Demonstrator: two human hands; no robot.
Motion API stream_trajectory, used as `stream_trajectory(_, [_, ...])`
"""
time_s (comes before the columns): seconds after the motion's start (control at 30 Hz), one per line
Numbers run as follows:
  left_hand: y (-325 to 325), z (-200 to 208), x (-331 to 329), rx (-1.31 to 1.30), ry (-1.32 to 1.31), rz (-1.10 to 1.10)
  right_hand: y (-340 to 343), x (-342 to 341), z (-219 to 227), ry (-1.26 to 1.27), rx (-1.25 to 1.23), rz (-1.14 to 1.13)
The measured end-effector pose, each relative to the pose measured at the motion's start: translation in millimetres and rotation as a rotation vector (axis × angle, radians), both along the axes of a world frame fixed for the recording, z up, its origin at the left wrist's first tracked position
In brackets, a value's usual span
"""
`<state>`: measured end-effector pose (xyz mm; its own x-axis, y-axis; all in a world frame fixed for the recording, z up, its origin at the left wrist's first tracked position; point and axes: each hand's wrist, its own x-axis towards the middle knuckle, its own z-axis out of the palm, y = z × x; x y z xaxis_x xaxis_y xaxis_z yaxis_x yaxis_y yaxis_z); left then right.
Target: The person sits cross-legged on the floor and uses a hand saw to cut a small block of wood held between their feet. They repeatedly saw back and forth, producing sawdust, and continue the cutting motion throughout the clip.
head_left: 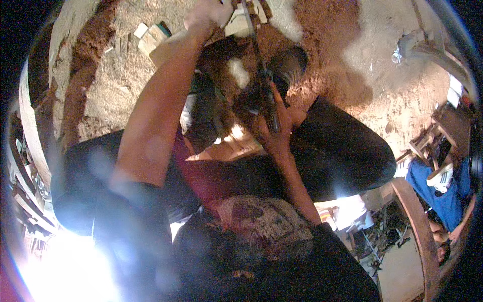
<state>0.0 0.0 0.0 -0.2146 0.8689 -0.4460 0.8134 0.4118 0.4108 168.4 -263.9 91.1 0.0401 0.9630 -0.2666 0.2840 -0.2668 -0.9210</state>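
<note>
- Along the top edge of the frame, right of the left forearm, the left hand (pixel 210 14) is at the pale wooden piece (pixel 237 24), apparently to steady it. Its fingers run toward the border in a bright blur, so I cannot tell whether they pinch the wood or only press on it.
- Just right of centre, the right hand (pixel 275 135) is wrapped round the dark handle of a long, thin tool (pixel 258 53); its fingers are curled, not spread.
- The tool slants from that fist up to the top edge, passing close beside the pale piece; whether the two touch I can't make out. Held by its lower end, it points away from the body, which I take to give reach and keep the far end clear of the fist.
- The right leg (pixel 347 146), in dark cloth, is bent out to the right; I'd guess that leaves room for the forearms.
- At upper left, a pale block (pixel 152 44) lies on the dusty ground (pixel 387 108) beside the left forearm, probably within easy reach.
- Off at the right edge, well apart from the hands, I see blue cloth (pixel 420 181) with a striped shoe (pixel 440 179) against it.
</note>
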Motion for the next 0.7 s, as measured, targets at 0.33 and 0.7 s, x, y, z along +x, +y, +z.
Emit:
stream_trajectory(0.33, [-17,-7,-20,0.051,-0.095,-0.030,-12,-2,18,-0.123,-0.064,0.031])
stream_trajectory(0.7, [-24,-4,-56,0.096,0.008,-0.409,-5,-11,34,-0.128,-0.124,0.070])
